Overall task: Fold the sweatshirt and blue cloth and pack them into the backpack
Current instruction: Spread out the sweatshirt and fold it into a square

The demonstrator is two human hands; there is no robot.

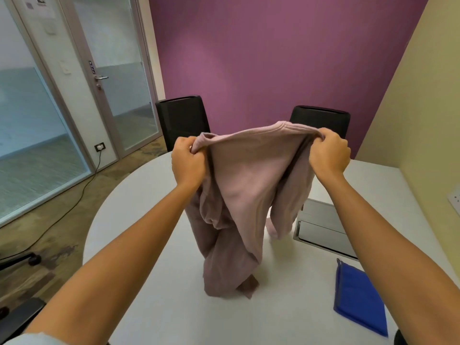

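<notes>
**Sweatshirt held up, folding barely begun**

The pink sweatshirt (239,195) hangs in the air over the white worktop (154,282), pinched along one edge by both hands. The left hand (188,161) is clenched on a bunched corner of the fabric, and the right hand (329,151) grasps the opposite end of the same edge, so the cloth stretches between them in a shallow sag. Below that edge the garment drops in loose, uneven folds; its lowest part touches the worktop and crumples there. A cuff or sleeve end dangles on the right side, just above the surface.

The blue cloth (358,300) lies flat on the worktop to the right, near the person's right forearm, well apart from the sweatshirt. It appears to be doubled over already, though whether that counts as its finished fold cannot be told.

No backpack shows in the head view, so nothing can be said about what it holds.

As a judgement, the task is at an early stage: the sweatshirt is only being shaken out or squared up, with no neat fold made in it. Laying it flat, folding it, dealing with the blue cloth and packing both items all appear to remain.

A silver box (321,230) sits beyond the blue cloth, and two black chairs (183,120) stand at the far edge.
</notes>
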